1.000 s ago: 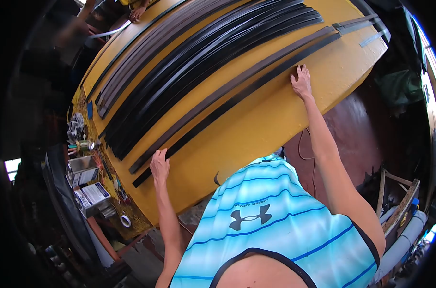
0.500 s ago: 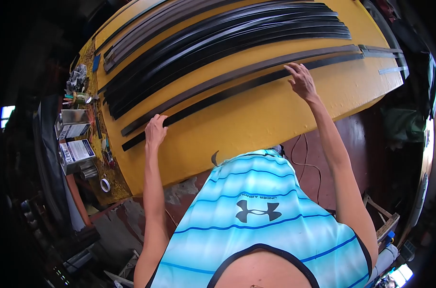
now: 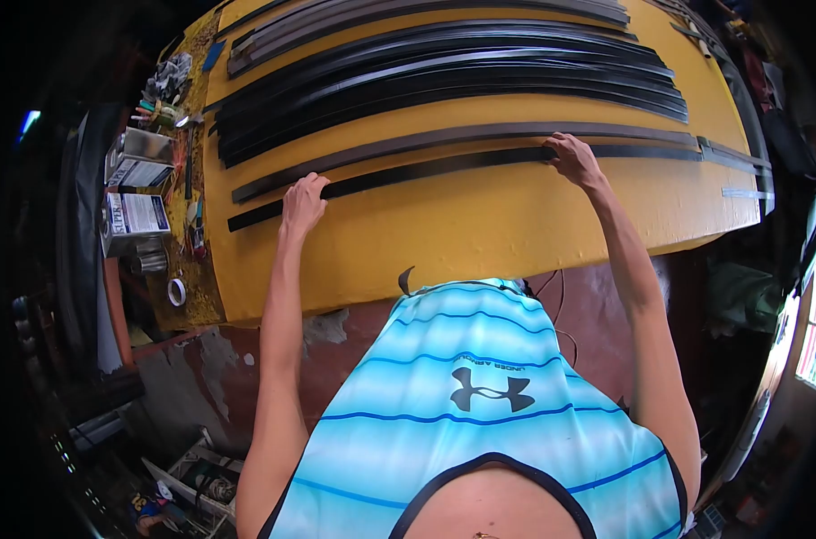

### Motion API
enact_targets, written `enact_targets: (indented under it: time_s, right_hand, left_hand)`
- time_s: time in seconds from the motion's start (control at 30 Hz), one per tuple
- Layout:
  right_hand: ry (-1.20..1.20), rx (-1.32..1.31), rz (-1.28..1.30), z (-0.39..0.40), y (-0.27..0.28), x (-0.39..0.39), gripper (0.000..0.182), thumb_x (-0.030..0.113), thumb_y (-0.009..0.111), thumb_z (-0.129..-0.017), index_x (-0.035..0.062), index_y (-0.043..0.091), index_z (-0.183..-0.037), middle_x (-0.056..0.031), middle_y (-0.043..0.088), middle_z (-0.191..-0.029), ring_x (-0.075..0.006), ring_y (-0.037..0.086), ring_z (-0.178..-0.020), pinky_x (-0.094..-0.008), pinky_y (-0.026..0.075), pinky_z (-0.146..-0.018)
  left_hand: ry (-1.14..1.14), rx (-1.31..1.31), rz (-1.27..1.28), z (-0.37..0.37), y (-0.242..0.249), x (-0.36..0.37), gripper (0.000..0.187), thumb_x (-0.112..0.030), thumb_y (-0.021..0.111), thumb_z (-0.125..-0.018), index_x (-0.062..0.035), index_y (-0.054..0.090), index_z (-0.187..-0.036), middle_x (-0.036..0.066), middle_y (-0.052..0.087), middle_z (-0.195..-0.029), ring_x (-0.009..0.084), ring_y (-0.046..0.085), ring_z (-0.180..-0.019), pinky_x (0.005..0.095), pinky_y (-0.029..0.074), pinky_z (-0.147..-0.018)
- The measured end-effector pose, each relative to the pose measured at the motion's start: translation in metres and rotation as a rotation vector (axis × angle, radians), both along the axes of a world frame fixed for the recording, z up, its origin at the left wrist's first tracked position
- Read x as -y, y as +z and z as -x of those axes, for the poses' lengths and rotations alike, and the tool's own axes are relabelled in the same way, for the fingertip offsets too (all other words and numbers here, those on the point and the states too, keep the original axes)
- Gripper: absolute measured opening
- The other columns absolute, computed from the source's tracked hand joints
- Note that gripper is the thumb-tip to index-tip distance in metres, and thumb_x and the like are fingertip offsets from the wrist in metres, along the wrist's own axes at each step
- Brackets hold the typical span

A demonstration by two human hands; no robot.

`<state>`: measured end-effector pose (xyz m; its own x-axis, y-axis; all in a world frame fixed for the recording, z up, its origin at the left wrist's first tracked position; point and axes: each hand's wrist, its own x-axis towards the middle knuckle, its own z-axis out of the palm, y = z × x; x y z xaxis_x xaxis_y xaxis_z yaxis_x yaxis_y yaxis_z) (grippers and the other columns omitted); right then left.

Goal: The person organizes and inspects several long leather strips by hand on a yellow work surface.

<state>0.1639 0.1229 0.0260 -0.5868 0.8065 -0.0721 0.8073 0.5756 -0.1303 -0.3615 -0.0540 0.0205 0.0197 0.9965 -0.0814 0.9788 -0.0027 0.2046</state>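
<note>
- Two rectangular cans [image 3: 138, 213] are standing by the table's left end, hiding their contents.
- Just beyond them, a small jar [image 3: 164, 115] seems to be holding slim coloured handles.
- The near black strip [image 3: 444, 169] is lying lengthwise on the yellow table [image 3: 471, 220], between a brown strip [image 3: 444, 138] and the person.
- The left hand [image 3: 305, 205] is resting on it near its left end, the right hand [image 3: 576, 162] farther along; I cannot tell whether either is clamping.
- Yellow tabletop is stretching from strip to near edge.
</note>
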Motion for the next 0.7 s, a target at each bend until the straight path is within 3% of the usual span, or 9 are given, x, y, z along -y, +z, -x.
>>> enact_targets:
  time_s: [0.23, 0.57, 0.63, 0.7]
  right_hand:
    - [-0.024, 0.0, 0.049, 0.004, 0.008, 0.003, 0.043, 0.012, 0.08, -0.078, 0.007, 0.066, -0.118, -0.0082, 0.065, -0.12, -0.0293, 0.061, -0.117, -0.0401, 0.053, -0.097]
    - [0.022, -0.019, 0.041, -0.005, -0.003, -0.001, 0.044, 0.008, 0.077, -0.078, 0.0062, 0.062, -0.12, -0.011, 0.061, -0.123, -0.0324, 0.058, -0.119, -0.0421, 0.051, -0.099]
    - [0.022, -0.015, 0.062, -0.004, -0.002, -0.003, 0.045, 0.009, 0.077, -0.079, 0.0062, 0.062, -0.121, -0.0117, 0.06, -0.124, -0.0329, 0.057, -0.121, -0.0423, 0.05, -0.101]
    - [0.041, -0.026, 0.076, -0.006, -0.005, -0.005, 0.046, 0.01, 0.078, -0.078, 0.0066, 0.062, -0.121, -0.0123, 0.06, -0.125, -0.0331, 0.057, -0.122, -0.0419, 0.049, -0.102]
  left_hand:
    - [0.009, 0.001, 0.013, 0.002, -0.004, -0.002, 0.034, -0.002, 0.074, -0.078, -0.0061, 0.068, -0.111, 0.01, 0.064, -0.109, 0.0323, 0.065, -0.109, 0.045, 0.055, -0.091]
    - [-0.033, -0.037, -0.085, 0.006, -0.016, 0.001, 0.03, 0.005, 0.054, -0.087, -0.0072, 0.066, -0.112, 0.011, 0.064, -0.108, 0.0318, 0.065, -0.107, 0.0473, 0.053, -0.089]
    - [-0.024, -0.016, -0.052, 0.008, -0.015, 0.0, 0.04, 0.01, 0.058, -0.078, -0.0057, 0.065, -0.114, 0.012, 0.065, -0.11, 0.0344, 0.064, -0.11, 0.0471, 0.054, -0.093]
    - [-0.012, -0.02, -0.052, 0.008, -0.015, -0.001, 0.039, 0.009, 0.058, -0.078, -0.0057, 0.065, -0.113, 0.011, 0.065, -0.109, 0.0341, 0.065, -0.109, 0.047, 0.054, -0.093]
